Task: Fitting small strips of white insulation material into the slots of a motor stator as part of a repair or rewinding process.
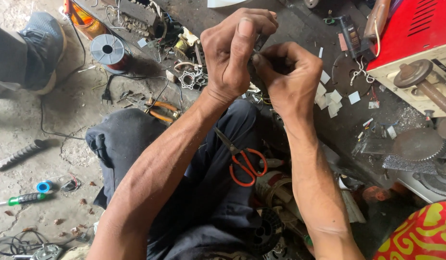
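Both hands are closed on a small dark strip above the orange-handled scissors: left hand, right hand. Its long axis runs diagonally, upper end pointing away to the right.

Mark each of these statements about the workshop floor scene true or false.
1. Both hands meet around a small dark part. True.
2. The orange-handled scissors lie on the person's lap. True.
3. The left hand holds the green-handled screwdriver. False: it lies on the floor, away from both hands.
4. The copper wire spool sits on the red machine. False: it stands on the floor near a shoe.
5. The right hand pinches with its fingertips. True.
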